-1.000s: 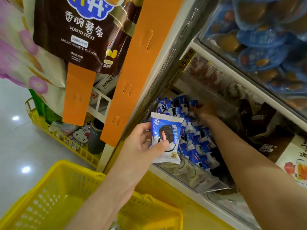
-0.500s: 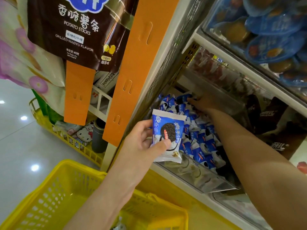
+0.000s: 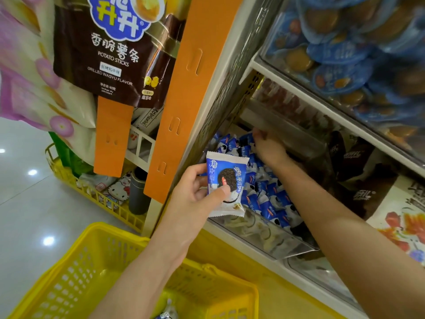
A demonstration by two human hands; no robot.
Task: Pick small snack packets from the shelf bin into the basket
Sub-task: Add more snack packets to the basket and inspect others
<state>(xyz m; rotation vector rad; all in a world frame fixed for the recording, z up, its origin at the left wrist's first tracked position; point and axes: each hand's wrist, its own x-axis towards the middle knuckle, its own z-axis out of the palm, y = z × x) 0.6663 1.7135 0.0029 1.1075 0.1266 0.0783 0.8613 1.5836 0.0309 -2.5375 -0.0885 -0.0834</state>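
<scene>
My left hand holds a blue and white cookie packet upright in front of the shelf bin, thumb pressed on its face. The clear plastic shelf bin is full of several small blue and white snack packets. My right hand reaches deep into the back of the bin with fingers down among the packets; whether it grips one is hidden. The yellow plastic basket hangs below my left arm, and a packet shows at its bottom.
An orange hanging strip and a brown potato sticks bag hang left of the bin. A shelf above carries blue-wrapped cakes. Dark brown packets fill the bin to the right. A second yellow basket sits on the floor.
My right hand has pushed slightly farther toward the bin's back. My left hand keeps the cookie packet in nearly the same place; the view has shifted a little.
</scene>
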